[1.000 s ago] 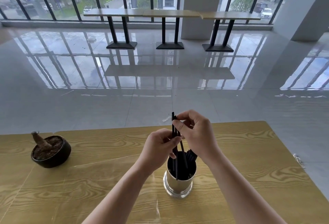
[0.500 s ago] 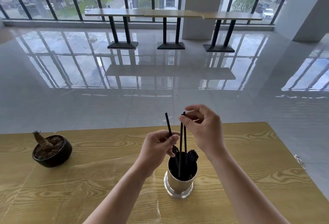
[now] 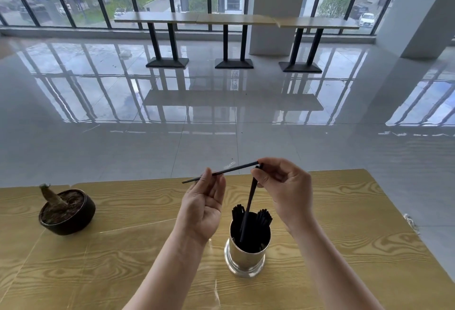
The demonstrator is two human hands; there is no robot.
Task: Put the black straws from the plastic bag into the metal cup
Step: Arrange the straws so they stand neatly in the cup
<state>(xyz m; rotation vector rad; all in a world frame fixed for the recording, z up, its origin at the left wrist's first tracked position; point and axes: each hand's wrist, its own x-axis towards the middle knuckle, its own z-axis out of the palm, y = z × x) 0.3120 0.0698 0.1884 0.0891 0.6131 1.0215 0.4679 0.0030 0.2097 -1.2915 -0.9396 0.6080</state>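
A shiny metal cup [image 3: 246, 256] stands on the wooden table [image 3: 344, 235], holding several black straws [image 3: 264, 216]. My right hand [image 3: 285, 191] is above and just right of the cup, pinching the top of one black straw [image 3: 249, 205] that slants down into it. My left hand [image 3: 204, 202] is palm-up to the left of the cup, with thumb and fingertips on a second black straw [image 3: 234, 168] that lies almost level; its right end meets my right fingertips. A thin sliver of clear plastic [image 3: 230, 164] shows just above that straw. No full bag is visible.
A dark round pot [image 3: 67, 213] with soil and a cut stump sits at the table's left. The table's far edge runs just behind my hands, with glossy tiled floor beyond. Three high tables [image 3: 234, 19] stand by the windows far back.
The straws were bunched upright over the cup. One has swung down to near level in my left hand, which has turned palm-up. My right hand still holds a straw standing in the cup.
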